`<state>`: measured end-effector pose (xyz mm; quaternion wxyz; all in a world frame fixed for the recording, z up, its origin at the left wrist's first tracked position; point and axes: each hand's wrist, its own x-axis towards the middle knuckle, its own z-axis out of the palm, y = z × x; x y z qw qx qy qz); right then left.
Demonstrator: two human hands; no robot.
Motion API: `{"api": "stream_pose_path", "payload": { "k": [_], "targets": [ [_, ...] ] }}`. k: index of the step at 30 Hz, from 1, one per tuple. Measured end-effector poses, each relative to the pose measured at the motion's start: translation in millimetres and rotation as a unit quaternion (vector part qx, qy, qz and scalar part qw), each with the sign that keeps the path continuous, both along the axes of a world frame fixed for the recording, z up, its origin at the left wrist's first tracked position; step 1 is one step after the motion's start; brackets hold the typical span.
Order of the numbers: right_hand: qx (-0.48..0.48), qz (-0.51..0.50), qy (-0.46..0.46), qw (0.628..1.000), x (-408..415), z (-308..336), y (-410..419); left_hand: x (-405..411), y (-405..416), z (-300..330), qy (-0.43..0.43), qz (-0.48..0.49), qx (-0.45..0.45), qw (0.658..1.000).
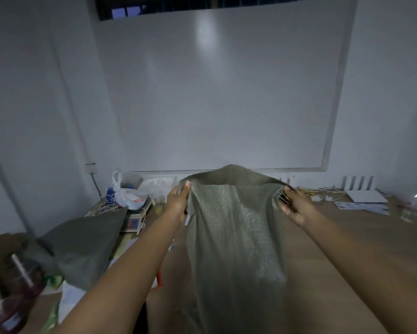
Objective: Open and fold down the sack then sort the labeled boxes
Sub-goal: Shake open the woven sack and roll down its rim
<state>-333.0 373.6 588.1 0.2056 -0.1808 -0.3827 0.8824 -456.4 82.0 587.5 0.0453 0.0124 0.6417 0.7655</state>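
Fingers [187,186] of both hands pinch the sack's [236,227] open rim.

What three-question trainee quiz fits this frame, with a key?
1. True or false: both hands grip the sack at its mouth.
2. Which lies left of the sack? A) a second grey sack B) a red bucket C) a ladder
3. Fill in: the white plastic bag sits at the table's far ____ side.

Key: 1. True: the left hand and right hand each pinch one side of the rim. 2. A. 3. left.
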Motion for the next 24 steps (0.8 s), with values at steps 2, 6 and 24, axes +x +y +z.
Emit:
{"api": "stream_pose_path", "payload": {
  "k": [2,6,24],
  "targets": [
    [-0.015,-0.007,0.01,1.0,-13.1,-4.5,0.9,0.7,4.8,17.2,-0.003,-0.024,-0.012,1.0],
    [-0.014,-0.026,0.038,0.999,-29.5,-5.7,-0.3,-25.3,13.7,18.7,-0.002,-0.045,-0.031,0.998],
    [0.497,0.175,-0.149,0.837,-41.6,-124.4,28.5,-76.0,64.5,-15.1,-0.045,0.012,0.004,0.999]
  ]
}}
